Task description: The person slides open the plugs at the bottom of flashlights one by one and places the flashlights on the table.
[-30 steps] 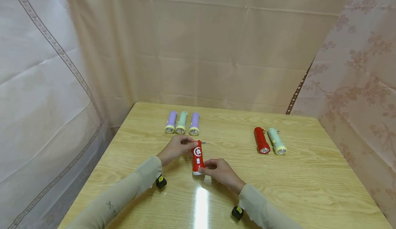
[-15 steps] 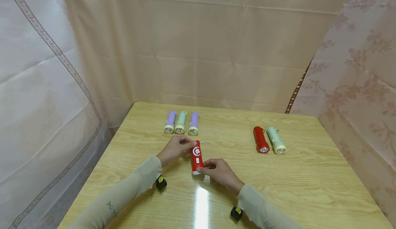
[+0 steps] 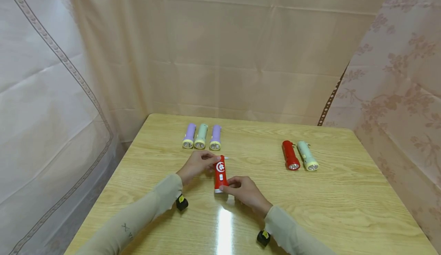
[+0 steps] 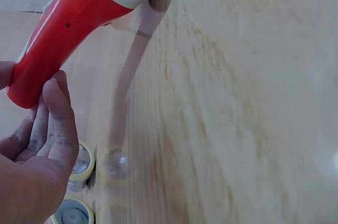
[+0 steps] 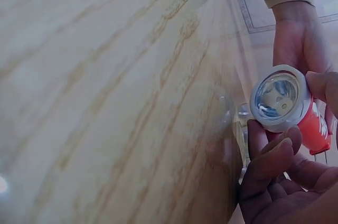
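At the left of the bench [image 3: 344,209], as I stand here, a strapped-on black block [image 3: 182,202] hangs beneath the left cuff, and it has edged slightly rightward over the last half second. Behind it, along the back, three unhandled lamps lie side by side, lenses toward the person: a purple flashlight [image 3: 190,130], a mint flashlight [image 3: 202,131] and another purple flashlight [image 3: 216,133], none of them visibly moved. In front of this row the left hand [image 3: 196,166] has a narrow grip, thumb on top and fingers below, on the tail of the red-and-white flashlight [image 3: 221,172]. That flashlight is at the middle of the bench, seemingly held just off the surface, its white switch [image 3: 221,177] facing up. Its tail has shifted a touch to the right and away from the person, while its white-rimmed head has hardly stirred. The right hand [image 3: 246,193] pinches that head between thumb and fingers, much as it did a moment ago. So the change looks to me like a small adjustment within a two-handed hold, with the flashlight not yet set down. Farther right, an all-red flashlight [image 3: 290,153] and a green flashlight [image 3: 306,153] lie near each other, just as before.
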Tool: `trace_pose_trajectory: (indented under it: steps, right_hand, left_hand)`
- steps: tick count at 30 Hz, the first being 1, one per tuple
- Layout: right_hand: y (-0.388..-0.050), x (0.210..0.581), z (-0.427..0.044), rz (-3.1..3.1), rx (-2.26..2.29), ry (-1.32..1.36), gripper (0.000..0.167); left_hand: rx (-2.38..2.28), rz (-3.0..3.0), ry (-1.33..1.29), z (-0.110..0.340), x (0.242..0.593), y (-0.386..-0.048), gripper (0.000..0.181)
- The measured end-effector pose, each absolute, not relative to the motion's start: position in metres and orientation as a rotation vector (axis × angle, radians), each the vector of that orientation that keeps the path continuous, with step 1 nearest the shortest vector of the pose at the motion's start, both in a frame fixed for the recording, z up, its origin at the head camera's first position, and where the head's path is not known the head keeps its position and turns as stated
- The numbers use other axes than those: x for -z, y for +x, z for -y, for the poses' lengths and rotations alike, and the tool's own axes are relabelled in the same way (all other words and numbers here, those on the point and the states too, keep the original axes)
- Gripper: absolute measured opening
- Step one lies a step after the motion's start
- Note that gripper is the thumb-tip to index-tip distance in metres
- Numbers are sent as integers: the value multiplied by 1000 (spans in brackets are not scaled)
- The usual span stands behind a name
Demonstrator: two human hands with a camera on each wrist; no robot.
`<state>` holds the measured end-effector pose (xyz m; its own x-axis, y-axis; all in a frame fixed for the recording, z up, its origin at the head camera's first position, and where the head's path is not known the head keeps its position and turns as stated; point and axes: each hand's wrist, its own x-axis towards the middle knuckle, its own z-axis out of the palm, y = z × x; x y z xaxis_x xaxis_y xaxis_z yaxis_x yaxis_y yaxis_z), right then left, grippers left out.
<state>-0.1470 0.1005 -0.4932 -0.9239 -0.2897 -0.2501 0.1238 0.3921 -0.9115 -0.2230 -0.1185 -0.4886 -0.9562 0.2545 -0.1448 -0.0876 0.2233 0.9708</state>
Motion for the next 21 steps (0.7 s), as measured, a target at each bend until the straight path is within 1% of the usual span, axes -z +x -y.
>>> trace_pose_trajectory:
  steps: [7, 21]
  right_hand:
    - [-149, 493, -104, -2287, 1548, -106, 43]
    - [-153, 491, -118, -2350, 1531, -67, 44]
  left_hand:
    - [-1813, -2197, 147, 114, 489, -225, 33]
    - [-1810, -2148, 150, 96, 490, -237, 43]
